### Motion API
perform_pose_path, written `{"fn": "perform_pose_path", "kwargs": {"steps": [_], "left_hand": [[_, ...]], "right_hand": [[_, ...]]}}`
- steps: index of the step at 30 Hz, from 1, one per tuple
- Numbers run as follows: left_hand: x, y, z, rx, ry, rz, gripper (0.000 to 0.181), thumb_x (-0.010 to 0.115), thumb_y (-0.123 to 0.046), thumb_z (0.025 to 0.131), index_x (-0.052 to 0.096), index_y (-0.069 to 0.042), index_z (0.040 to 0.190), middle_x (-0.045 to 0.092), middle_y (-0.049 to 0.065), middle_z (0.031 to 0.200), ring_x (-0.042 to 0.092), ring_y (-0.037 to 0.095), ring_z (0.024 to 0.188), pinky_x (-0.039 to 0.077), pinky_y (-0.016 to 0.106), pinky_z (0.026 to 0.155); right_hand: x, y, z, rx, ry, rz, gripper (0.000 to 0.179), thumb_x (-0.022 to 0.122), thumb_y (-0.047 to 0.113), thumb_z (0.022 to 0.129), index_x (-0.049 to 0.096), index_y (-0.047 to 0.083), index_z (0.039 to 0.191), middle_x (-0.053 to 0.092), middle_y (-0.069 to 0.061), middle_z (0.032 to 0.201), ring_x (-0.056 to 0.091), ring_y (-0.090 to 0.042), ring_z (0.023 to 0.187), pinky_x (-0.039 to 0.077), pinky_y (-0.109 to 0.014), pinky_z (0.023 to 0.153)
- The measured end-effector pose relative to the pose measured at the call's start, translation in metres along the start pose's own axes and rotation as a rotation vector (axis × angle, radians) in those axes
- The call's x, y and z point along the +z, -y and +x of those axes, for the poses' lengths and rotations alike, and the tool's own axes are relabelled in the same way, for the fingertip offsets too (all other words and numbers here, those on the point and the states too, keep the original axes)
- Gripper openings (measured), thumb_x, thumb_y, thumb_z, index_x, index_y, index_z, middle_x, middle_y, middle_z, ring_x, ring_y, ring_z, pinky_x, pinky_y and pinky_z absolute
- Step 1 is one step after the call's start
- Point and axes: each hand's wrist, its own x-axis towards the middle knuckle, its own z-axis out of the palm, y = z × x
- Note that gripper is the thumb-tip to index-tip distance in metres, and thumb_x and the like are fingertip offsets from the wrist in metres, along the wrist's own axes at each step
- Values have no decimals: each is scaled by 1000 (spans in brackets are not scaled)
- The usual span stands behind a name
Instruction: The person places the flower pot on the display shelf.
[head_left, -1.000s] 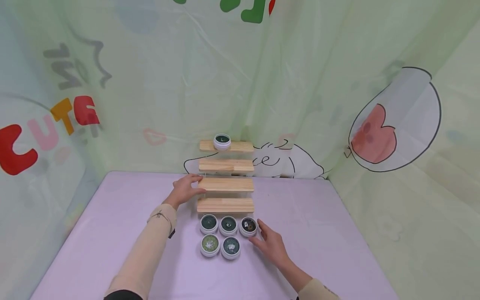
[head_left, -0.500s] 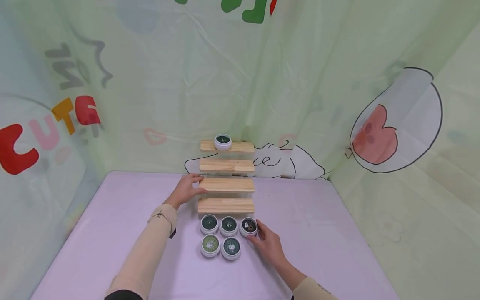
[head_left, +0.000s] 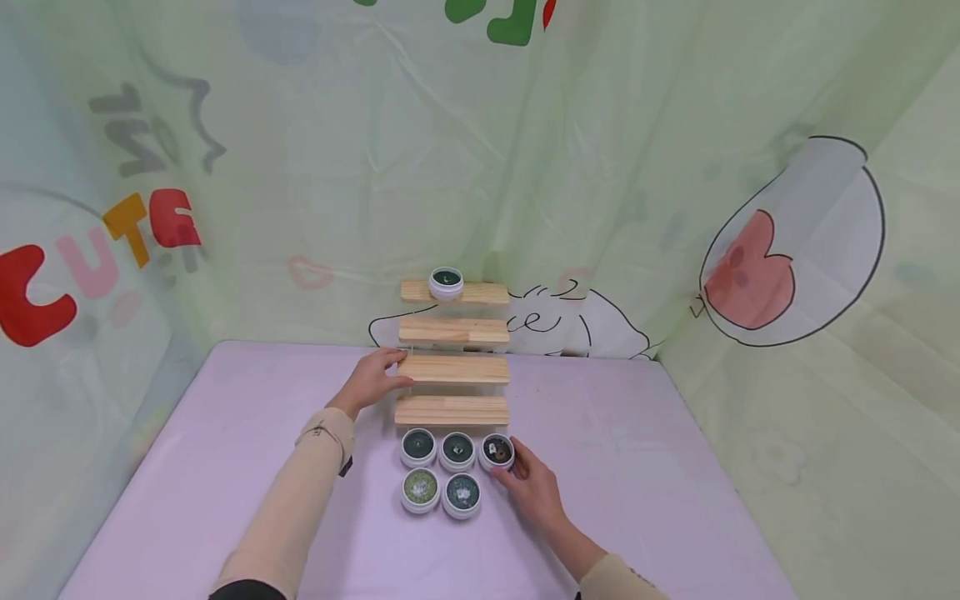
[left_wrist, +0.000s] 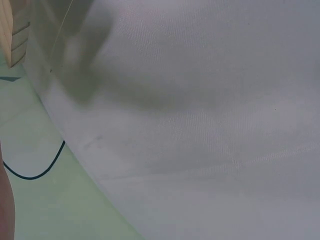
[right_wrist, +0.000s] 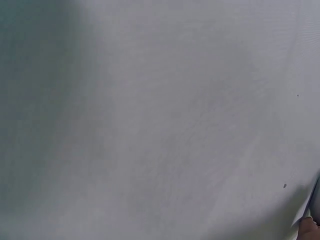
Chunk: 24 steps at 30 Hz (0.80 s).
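A tiered display stand [head_left: 452, 369] with pale wooden steps stands at the table's back. My left hand [head_left: 369, 381] grips the left end of its second step from the front. In the left wrist view, the end of a wooden step [left_wrist: 16, 37] shows at the top left corner. Thumb and fingers of my right hand [head_left: 537, 490] hold the right side of a round white jar [head_left: 497, 451] with dark contents, in the row before the stand. In the right wrist view only a fingertip [right_wrist: 309, 230] shows, at the lower right corner.
Left of the held jar sit two dark green jars [head_left: 457, 449]. Nearer me are a light green jar [head_left: 421, 488] and a blue-green jar [head_left: 462, 494]. Another white jar [head_left: 446, 284] stands on the top step. A printed curtain [head_left: 337, 167] hangs behind the lilac table [head_left: 622, 450].
My right hand has shifted slightly left and settled closer around the dark jar. My left hand keeps its place on the stand. The jars stay where they were.
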Motion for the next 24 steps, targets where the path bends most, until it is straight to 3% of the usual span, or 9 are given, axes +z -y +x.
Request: {"fn": "perform_pose_path", "kwargs": {"steps": [5,9,16,24], "left_hand": [[3,5,0,47,-41,-3,58,76,-23,86,57,11,129,57,26,129,56,40,117,48,44,101],[0,2,-1,43,-38,-9,58,76,-22,86,56,11,129,58,26,129,56,40,118,48,43,102],[-4,1,-2,6,0,-8,58,75,-19,86,54,11,132,56,27,131,53,41,121,45,48,104],[-3,-1,0,-27,22,-65,59,74,-17,88,51,11,134,54,27,134,50,41,125,43,47,107]], "right_hand": [[1,0,1,29,-10,59,71,82,17,79,51,-4,138,53,-24,137,55,-34,123,50,-29,96],[-3,6,2,51,-14,85,69,82,15,80,51,-5,138,53,-24,138,55,-34,124,50,-28,96],[-15,42,3,93,-5,50,68,80,16,82,50,1,141,53,-20,139,54,-31,125,53,-26,91],[-33,75,20,84,6,122,70,79,12,83,47,3,144,51,-19,142,53,-29,128,52,-26,92]]}}
